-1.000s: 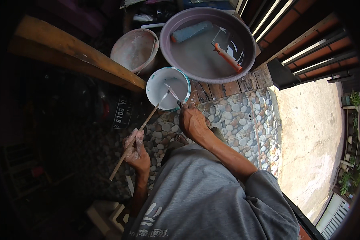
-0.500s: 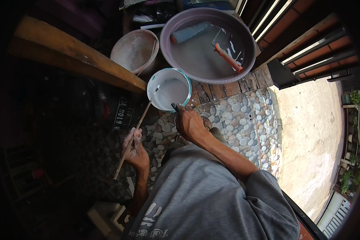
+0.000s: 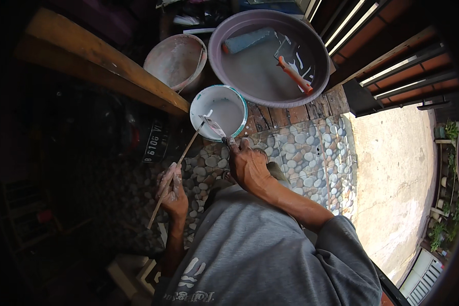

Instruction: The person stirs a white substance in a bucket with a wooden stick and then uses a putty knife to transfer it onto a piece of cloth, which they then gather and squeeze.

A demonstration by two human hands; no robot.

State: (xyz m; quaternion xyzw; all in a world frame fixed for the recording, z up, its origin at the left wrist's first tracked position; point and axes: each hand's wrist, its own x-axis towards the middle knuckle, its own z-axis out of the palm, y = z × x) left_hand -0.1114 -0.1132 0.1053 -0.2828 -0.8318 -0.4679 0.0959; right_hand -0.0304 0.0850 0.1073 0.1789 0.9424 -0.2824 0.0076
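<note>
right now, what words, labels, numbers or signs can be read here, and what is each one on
Dark plate at left: pale letters and numbers, partly readable, but I won't copy them.
Grey shirt: pale lettering below a white motif, not copied either.
White bucket: teal marks around the rim, no lettering I can make out.

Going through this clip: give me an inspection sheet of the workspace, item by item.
Surface: worn wooden boards; pebble-patterned floor.
Job's things: wooden stick and scraper, their ends over a white bucket with pale contents.
Clutter: purple basin holding murky liquid and an orange-handled roller; stained tub.
Grippers: left hand, white-smeared, holds the stick; right hand grips the scraper.
Cables: nothing seen.
Surroundings: wooden beam, sunlit pavement, plants.
</note>
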